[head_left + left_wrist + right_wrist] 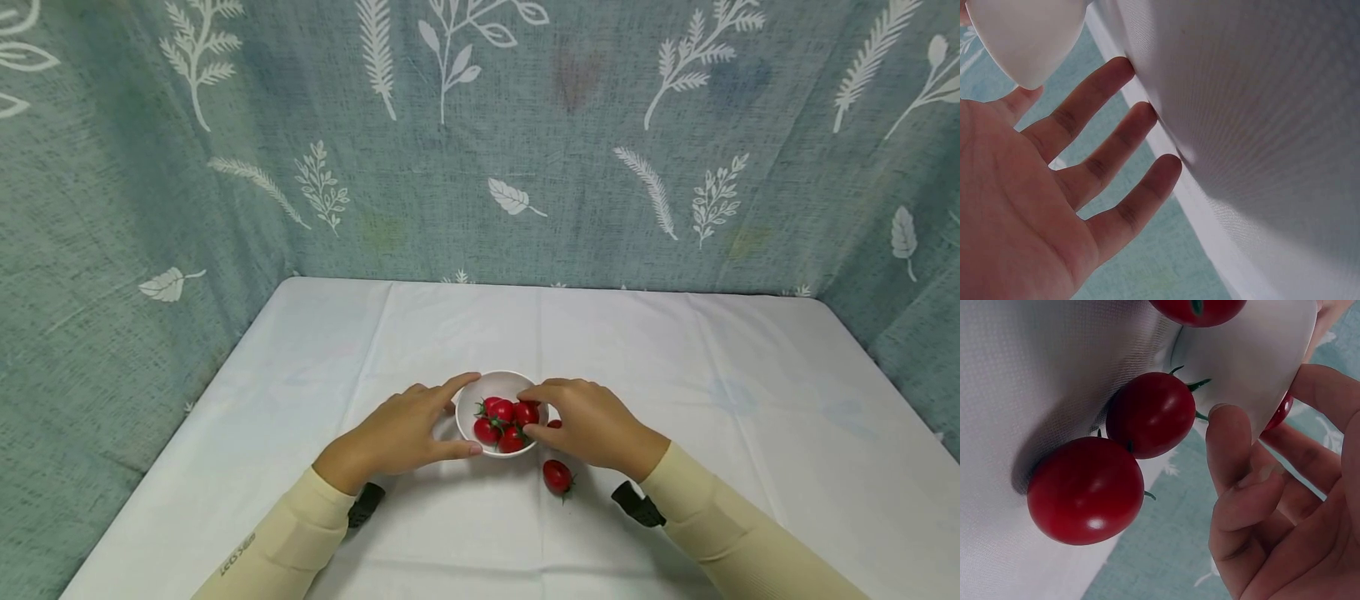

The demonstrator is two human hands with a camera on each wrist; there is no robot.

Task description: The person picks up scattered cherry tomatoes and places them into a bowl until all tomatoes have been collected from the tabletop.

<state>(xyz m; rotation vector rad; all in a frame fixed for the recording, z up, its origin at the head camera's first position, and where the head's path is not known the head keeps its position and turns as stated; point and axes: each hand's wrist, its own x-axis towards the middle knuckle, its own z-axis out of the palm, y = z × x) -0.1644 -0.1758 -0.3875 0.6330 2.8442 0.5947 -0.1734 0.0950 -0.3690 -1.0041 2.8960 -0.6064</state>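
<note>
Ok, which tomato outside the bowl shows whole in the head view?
The tomato on the near side of the bowl; the right hand partly hides the other loose tomato in that view.

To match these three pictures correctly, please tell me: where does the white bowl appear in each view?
Head: the white bowl is below centre, between the left hand and right hand.
Left wrist: the white bowl is at top left, cut off above.
Right wrist: the white bowl is at upper right, cut off above.
Shared landmark: the blue-green curtain with white patterns.

Room lies beyond the bowl [495,384], loose tomatoes [557,477] beside.
</note>
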